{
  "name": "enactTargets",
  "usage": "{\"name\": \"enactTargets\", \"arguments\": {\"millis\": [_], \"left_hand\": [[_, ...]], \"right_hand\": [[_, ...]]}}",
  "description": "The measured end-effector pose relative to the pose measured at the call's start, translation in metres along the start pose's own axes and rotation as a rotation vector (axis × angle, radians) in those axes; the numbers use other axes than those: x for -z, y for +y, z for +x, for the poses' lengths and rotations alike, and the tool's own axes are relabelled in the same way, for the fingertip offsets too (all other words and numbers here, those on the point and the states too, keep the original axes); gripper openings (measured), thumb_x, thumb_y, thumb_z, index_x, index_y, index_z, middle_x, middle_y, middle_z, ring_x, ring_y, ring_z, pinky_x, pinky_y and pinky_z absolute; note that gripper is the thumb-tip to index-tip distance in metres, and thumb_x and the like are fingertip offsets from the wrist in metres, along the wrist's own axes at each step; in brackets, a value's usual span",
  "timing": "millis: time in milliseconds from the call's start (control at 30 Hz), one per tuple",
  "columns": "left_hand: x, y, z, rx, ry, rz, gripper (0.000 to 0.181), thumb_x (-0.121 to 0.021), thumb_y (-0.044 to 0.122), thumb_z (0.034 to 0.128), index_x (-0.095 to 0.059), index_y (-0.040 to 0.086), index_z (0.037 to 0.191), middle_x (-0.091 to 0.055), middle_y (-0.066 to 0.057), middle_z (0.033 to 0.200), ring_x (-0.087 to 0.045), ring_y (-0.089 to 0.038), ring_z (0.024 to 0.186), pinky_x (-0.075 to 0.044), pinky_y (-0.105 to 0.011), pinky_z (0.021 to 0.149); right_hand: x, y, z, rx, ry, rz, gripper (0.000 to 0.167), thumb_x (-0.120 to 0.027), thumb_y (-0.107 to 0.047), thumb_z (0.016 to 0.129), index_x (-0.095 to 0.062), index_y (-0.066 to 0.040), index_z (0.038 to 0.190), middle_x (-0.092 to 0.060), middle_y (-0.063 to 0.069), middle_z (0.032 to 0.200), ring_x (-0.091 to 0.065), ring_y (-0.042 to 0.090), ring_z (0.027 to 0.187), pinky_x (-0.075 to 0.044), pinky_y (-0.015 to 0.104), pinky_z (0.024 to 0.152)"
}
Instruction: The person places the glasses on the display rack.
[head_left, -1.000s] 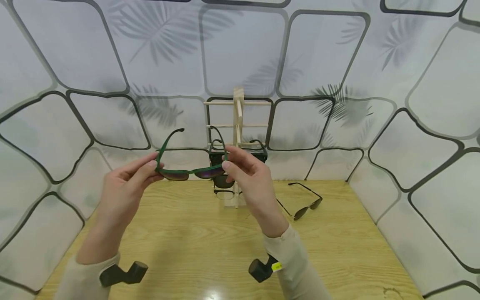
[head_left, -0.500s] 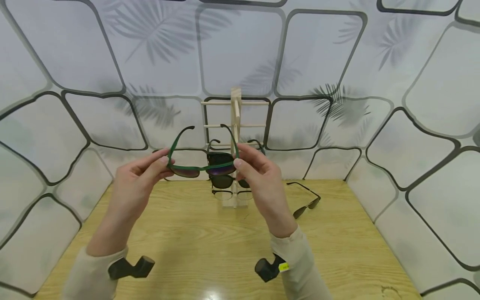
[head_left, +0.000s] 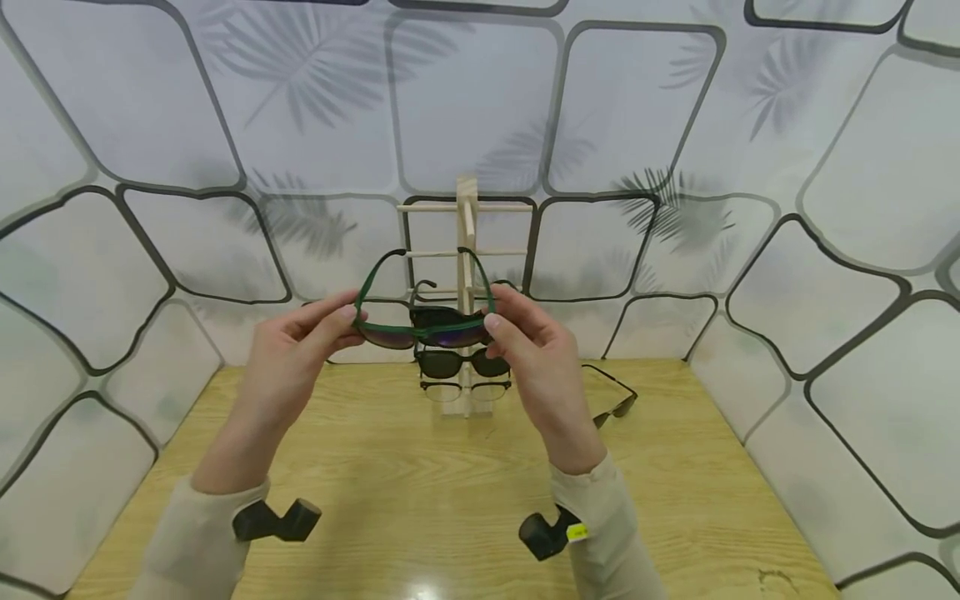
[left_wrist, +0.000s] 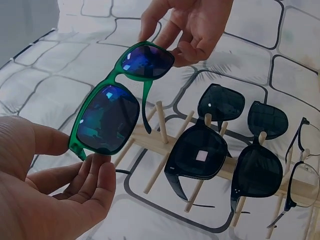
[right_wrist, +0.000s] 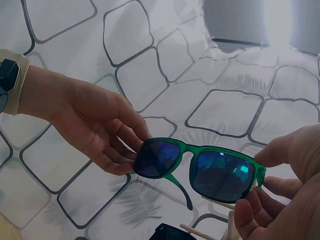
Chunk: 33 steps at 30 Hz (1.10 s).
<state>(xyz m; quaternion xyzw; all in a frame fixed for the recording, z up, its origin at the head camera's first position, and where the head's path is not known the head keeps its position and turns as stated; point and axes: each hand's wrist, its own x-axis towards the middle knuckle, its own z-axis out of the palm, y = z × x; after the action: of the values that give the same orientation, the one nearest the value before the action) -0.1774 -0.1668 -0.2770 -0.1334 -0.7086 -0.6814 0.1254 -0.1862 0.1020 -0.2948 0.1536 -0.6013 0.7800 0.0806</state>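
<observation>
Green-framed sunglasses [head_left: 423, 331] with bluish mirrored lenses are held up in front of a wooden glasses rack [head_left: 467, 218], their temples unfolded and pointing toward it. My left hand [head_left: 288, 350] pinches the left hinge corner between thumb and fingers. At the other corner, my right hand [head_left: 536, 362] pinches the frame the same way. Behind them on the rack sit black sunglasses [left_wrist: 200, 150], a second dark pair [left_wrist: 257, 167] and, lowest, thin half-rimmed clear glasses [head_left: 465, 390]. In the head view the green pair partly covers the upper black pair. Both upper pegs of the rack carry nothing.
Another pair of dark sunglasses [head_left: 618, 404] lies unfolded on the wooden table [head_left: 420, 500] right of the rack, partly hidden by my right hand. Patterned cloth walls [head_left: 480, 108] enclose the table at the back and both sides.
Both hands have moved right and slightly up with the green sunglasses, which went from left of the rack to in front of it. The lower glasses on the rack have come into fuller view.
</observation>
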Motion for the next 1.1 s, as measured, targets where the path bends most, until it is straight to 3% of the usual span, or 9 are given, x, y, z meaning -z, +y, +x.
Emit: {"name": "enactTargets", "arguments": {"millis": [133, 300, 567, 933, 1100], "left_hand": [[-0.004, 0.001, 0.004, 0.017, -0.021, -0.003, 0.044, -0.066, 0.018, 0.1061, -0.061, -0.006, 0.143, -0.073, 0.009, 0.12, -0.077, -0.006, 0.09, -0.06, -0.021, 0.093], [-0.008, 0.001, 0.008, 0.052, -0.045, 0.032, 0.044, -0.064, 0.022, 0.1073, -0.061, 0.0, 0.146, -0.066, -0.005, 0.137, -0.076, -0.005, 0.093, -0.059, -0.02, 0.096], [-0.015, -0.002, 0.02, 0.072, -0.063, 0.077, 0.046, -0.064, 0.028, 0.1073, -0.061, 0.005, 0.147, -0.073, 0.013, 0.117, -0.076, -0.004, 0.093, -0.058, -0.019, 0.097], [-0.023, -0.003, 0.031, 0.033, -0.049, 0.059, 0.045, -0.063, 0.025, 0.1079, -0.061, 0.004, 0.148, -0.074, 0.014, 0.111, -0.074, -0.005, 0.091, -0.061, -0.021, 0.093], [-0.027, -0.004, 0.036, 0.015, -0.063, 0.067, 0.043, -0.062, 0.025, 0.1085, -0.063, 0.004, 0.146, -0.071, 0.007, 0.121, -0.073, -0.006, 0.094, -0.061, -0.022, 0.093]], "right_hand": [[0.004, -0.001, 0.002, 0.0, 0.015, -0.006, 0.042, -0.062, -0.003, 0.104, -0.062, -0.005, 0.146, -0.065, 0.002, 0.119, -0.06, 0.016, 0.091, -0.057, 0.025, 0.078], [0.01, -0.002, 0.004, 0.002, 0.023, 0.009, 0.042, -0.062, -0.003, 0.105, -0.061, -0.003, 0.146, -0.064, -0.001, 0.12, -0.059, 0.016, 0.094, -0.057, 0.025, 0.077], [0.017, -0.001, 0.008, -0.015, 0.051, 0.022, 0.04, -0.061, -0.005, 0.106, -0.061, -0.004, 0.146, -0.064, 0.002, 0.12, -0.056, 0.015, 0.094, -0.057, 0.025, 0.077], [0.021, -0.001, 0.017, 0.001, 0.065, 0.052, 0.041, -0.061, -0.005, 0.106, -0.059, 0.001, 0.146, -0.062, -0.003, 0.116, -0.055, 0.014, 0.094, -0.055, 0.025, 0.075], [0.024, 0.0, 0.023, 0.008, 0.065, 0.065, 0.04, -0.061, -0.005, 0.106, -0.059, 0.003, 0.145, -0.062, -0.004, 0.111, -0.055, 0.013, 0.091, -0.055, 0.025, 0.074]]}}
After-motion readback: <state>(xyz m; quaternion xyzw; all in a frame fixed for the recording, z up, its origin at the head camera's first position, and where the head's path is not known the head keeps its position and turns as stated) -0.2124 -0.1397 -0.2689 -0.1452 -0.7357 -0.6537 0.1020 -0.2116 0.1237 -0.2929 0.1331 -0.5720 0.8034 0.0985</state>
